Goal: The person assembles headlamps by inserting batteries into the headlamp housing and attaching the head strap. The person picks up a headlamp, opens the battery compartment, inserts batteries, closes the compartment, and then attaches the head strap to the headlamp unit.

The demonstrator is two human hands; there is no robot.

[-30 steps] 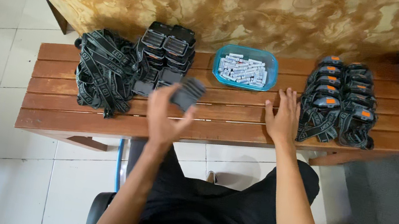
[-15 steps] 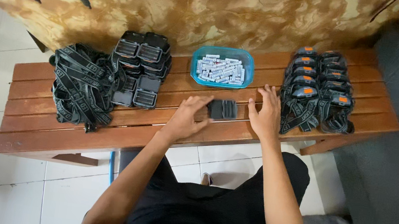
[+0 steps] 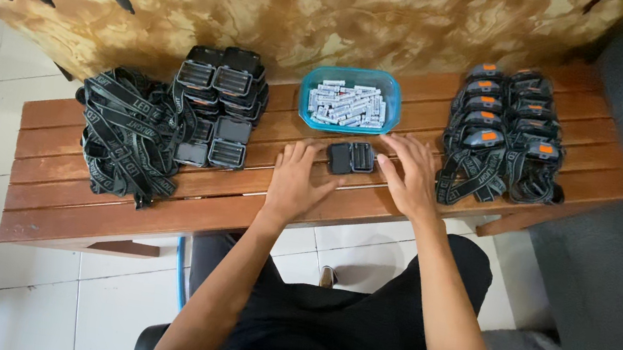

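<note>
Wooden slats form the bench, set against a mottled ochre wall. At its middle lies a small black battery case, the left hand and right hand resting flat beside it, fingers spread, gripping nothing. Behind sits a blue tub of white batteries.

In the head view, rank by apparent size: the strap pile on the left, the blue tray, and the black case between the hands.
1. Strap pile, largest.
2. Blue tray, clearly smaller.
3. Black case, smallest, lying between the left hand and right hand.
All sit on the same bench, so nearness hardly skews this.
</note>
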